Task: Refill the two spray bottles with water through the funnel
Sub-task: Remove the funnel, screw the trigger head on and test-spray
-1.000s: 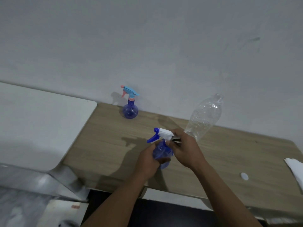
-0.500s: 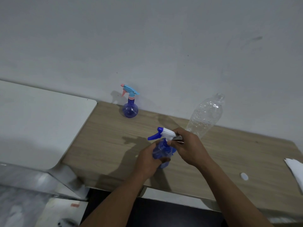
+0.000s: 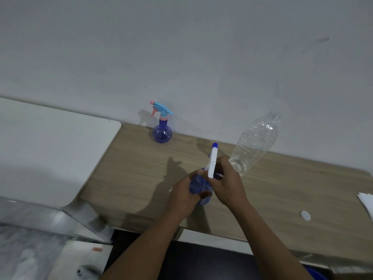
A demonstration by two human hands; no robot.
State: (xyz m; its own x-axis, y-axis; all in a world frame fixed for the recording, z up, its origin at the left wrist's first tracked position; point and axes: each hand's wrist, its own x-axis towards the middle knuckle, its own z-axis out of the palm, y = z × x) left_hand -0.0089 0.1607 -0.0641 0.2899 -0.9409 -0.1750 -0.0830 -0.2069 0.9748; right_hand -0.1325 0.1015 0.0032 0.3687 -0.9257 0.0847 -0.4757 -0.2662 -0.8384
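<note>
On the wooden table (image 3: 131, 168) stands a blue spray bottle (image 3: 198, 185) near the front middle. My left hand (image 3: 182, 196) grips its round body. My right hand (image 3: 227, 183) is closed around its white and blue spray head (image 3: 213, 161), whose nozzle points away toward the wall. A second blue spray bottle (image 3: 162, 128) with a light-blue and pink head stands alone at the back by the wall. A clear plastic bottle (image 3: 255, 142) with no cap and a little water at its bottom stands just right of my right hand. No funnel is in view.
A white bottle cap (image 3: 305, 215) lies on the table at the right. White paper (image 3: 366, 201) pokes in at the right edge. A white table (image 3: 50, 146) adjoins on the left, with a metal edge (image 3: 50, 221) below it. The wall runs close behind.
The white spray head has turned: its nozzle pointed left before and now points away toward the wall. Both hands stay on the same bottle.
</note>
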